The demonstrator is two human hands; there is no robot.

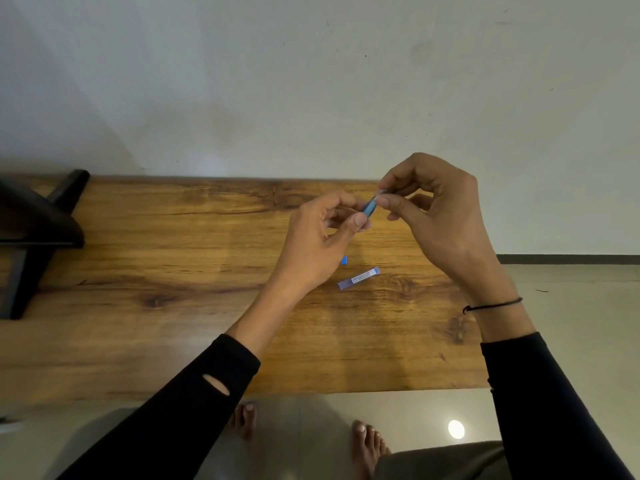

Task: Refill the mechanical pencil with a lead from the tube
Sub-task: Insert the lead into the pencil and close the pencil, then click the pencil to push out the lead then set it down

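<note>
Head view only. Left hand (320, 237) is closed in a pinch on the blue mechanical pencil (370, 206), thumb and forefinger on the barrel, most of the barrel hidden in the fist. Right hand (440, 216) is closed in a fingertip pinch at the pencil's upper end, just up and right of the left thumb; whether it grips a lead, the pencil's metal end or a cap is too small to tell.

Lead tube (358, 278) lies flat on the counter (173, 237), below and between the two hands, touching neither. Small blue piece (344, 260), likely a cap of the tube or the pencil, sits just beside the left hand's heel, up-left of the tube.

Handling, as a guess: pencil is light, stiff, smooth plastic, so hold mid-barrel as now and keep the open end tilted up. A lead is thin and brittle, snaps under side load; take it near the end going in and feed straight along the axis. Tube is light and will skid or roll if nudged.

Room: open counter to the left of the left hand out to the dark stand (38, 233). Right of the right hand the counter edge is close, floor beyond. Near edge is well below the wrists. A dropped lead on that wood grain would be hard to spot; work over the counter, not past the right edge.
</note>
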